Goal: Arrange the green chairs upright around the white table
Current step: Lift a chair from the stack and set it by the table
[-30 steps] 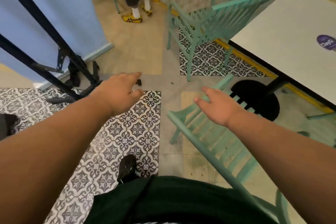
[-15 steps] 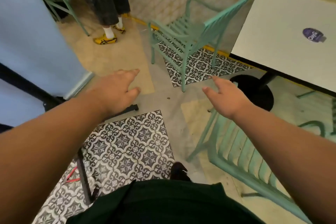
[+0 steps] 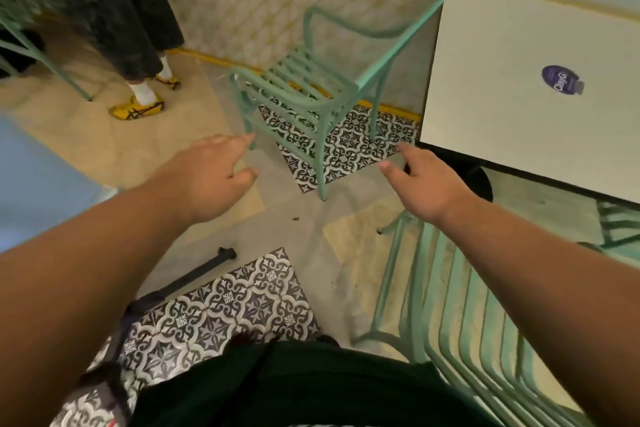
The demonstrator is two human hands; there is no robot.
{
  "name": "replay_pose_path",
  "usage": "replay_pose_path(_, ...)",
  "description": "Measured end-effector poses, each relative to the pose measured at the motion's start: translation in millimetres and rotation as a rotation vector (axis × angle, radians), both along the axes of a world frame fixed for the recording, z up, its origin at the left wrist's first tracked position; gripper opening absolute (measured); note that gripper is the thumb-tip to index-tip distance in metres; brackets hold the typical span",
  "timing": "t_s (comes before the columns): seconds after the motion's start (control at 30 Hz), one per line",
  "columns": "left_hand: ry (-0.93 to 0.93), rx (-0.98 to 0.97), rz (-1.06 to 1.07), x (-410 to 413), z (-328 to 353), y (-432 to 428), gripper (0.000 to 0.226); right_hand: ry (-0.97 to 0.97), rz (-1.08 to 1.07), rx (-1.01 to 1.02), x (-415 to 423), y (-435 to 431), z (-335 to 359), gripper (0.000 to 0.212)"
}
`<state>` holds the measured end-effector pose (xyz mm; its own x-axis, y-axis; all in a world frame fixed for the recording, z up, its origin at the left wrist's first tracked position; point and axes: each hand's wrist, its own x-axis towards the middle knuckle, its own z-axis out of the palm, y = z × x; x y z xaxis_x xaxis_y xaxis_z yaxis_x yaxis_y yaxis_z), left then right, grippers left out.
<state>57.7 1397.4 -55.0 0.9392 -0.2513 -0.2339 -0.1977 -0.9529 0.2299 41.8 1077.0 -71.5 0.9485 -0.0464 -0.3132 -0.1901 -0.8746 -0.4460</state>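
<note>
A green slatted chair (image 3: pixel 304 87) stands on its legs on the patterned tiles, its back against the left edge of the white table (image 3: pixel 512 55). A second green chair (image 3: pixel 450 295) lies tipped over on the floor at the lower right, partly under my right forearm. Part of a third green chair (image 3: pixel 618 225) shows under the table at the right edge. My left hand (image 3: pixel 214 177) and my right hand (image 3: pixel 422 184) are stretched forward, fingers apart and empty, just short of the standing chair's front legs.
A person in a long black skirt and yellow shoes (image 3: pixel 138 107) stands at the upper left beside another green chair leg (image 3: pixel 52 69). A blue panel (image 3: pixel 34 177) and a black stand foot (image 3: pixel 201 270) are on my left. The table's black base (image 3: pixel 483 180) is behind my right hand.
The view has swung forward towards the standing chair. My right hand has left the tipped chair's frame, and both hands have reached closer to the standing chair.
</note>
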Motion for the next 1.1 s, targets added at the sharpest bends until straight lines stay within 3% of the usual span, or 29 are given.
replay_pose_path(0.37, 0.027, -0.024, -0.216, 159.9, -14.0, 14.6, 0.065, -0.01, -0.33, 0.031, 63.3, 29.9, -15.1, 0.072)
replay_pose_path(0.6, 0.063, -0.063, -0.33, 222.0, -18.8, -26.0, 0.064, 0.032, -0.439, 0.08, 85.1, 28.2, -18.7, 0.065)
replay_pose_path(0.77, 0.068, -0.095, -0.298, 251.7, -21.1, -68.1, 0.064, 0.042, -0.421, 0.085, 111.4, -4.3, -15.6, 0.071)
replay_pose_path(0.97, 0.083, -0.115, -0.226, 279.4, -28.6, -124.7, 0.062, 0.058, -0.345, 0.055, 155.4, -50.0, -14.2, 0.053)
replay_pose_path(1.1, 0.1, -0.156, -0.182, 291.4, -41.6, -155.6, 0.062, 0.1, -0.312, 0.042, 187.4, -68.1, -30.9, 0.061)
